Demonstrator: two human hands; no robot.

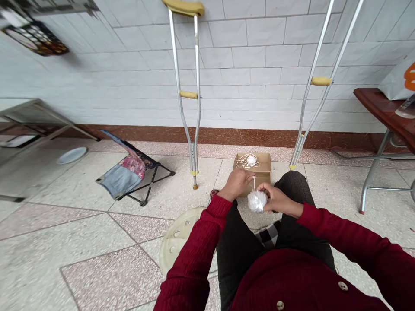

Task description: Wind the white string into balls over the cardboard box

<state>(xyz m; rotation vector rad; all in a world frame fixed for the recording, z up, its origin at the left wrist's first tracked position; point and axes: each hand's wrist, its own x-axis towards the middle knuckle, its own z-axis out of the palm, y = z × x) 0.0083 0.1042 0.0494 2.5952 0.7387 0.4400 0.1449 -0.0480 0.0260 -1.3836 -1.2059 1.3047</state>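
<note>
Now, in the head view, both forearms [198,255] are slanting inward: the left hand [237,183] is pinching white string [254,182] above a white bundle [257,201], which the right hand [279,200] is grasping near the cardboard box [264,177].

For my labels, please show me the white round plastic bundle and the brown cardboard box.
White round plastic bundle [257,201]: head view, its crumpled middle.
Brown cardboard box [265,163]: head view, bare part near right edge.

Likely a home, white-tiled wall [240,60], speckled stone floor [106,276], folding seat [125,180], crutches [188,94]
</note>
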